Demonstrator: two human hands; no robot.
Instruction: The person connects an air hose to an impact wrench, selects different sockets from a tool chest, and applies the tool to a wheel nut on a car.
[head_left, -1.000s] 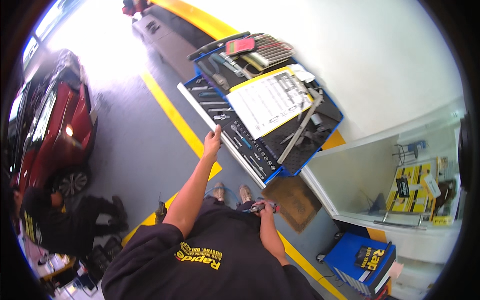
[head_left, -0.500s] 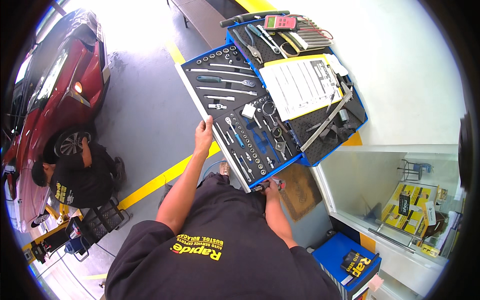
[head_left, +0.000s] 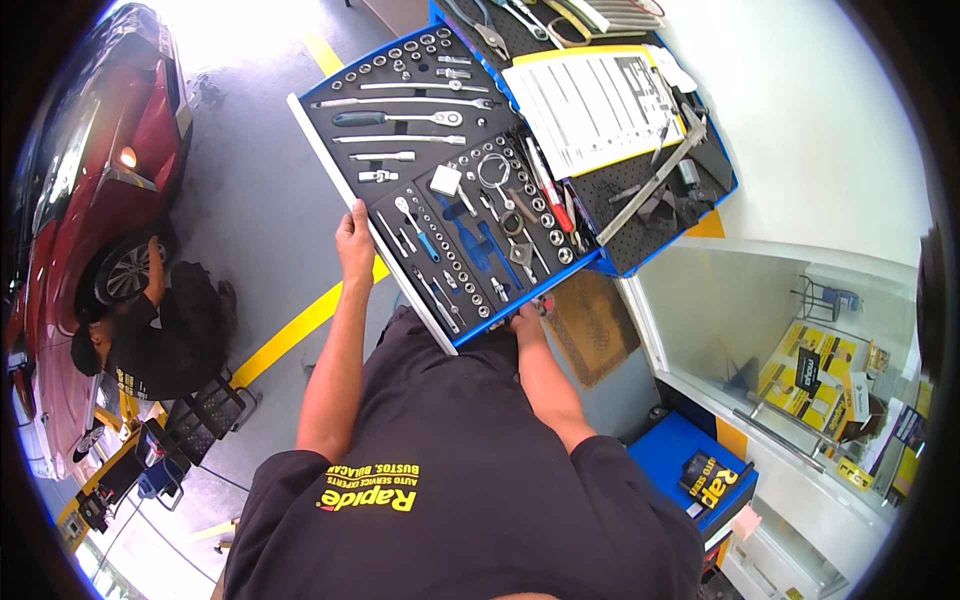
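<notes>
My left hand (head_left: 354, 240) is closed on the pale front edge of a pulled-out tool drawer (head_left: 322, 150). Black foam in the drawer carries rows of sockets (head_left: 556, 222), a blue-handled ratchet (head_left: 392, 118), a smaller ratchet (head_left: 414, 228), long bars and extensions. A white cube (head_left: 446, 180) and loose ring-shaped parts (head_left: 494, 170) lie on top of them. Just below the drawer's near side, my right hand (head_left: 524, 320) is closed round a grey tool with a red part (head_left: 543, 304). The drawer hides most of that tool, so its kind cannot be told.
On the blue cabinet's top lie a yellow clipboard with papers (head_left: 590, 110), pliers (head_left: 480, 28) and a metal caliper-like tool (head_left: 655, 180). Left, a co-worker (head_left: 165, 330) crouches at a red car's wheel (head_left: 125, 270). A blue box (head_left: 680, 470) and glass display case (head_left: 810, 380) stand right.
The drawer is further out, toward the left and nearer me, with my left hand still on its edge. More sockets and a red-handled tool now show at its back.
</notes>
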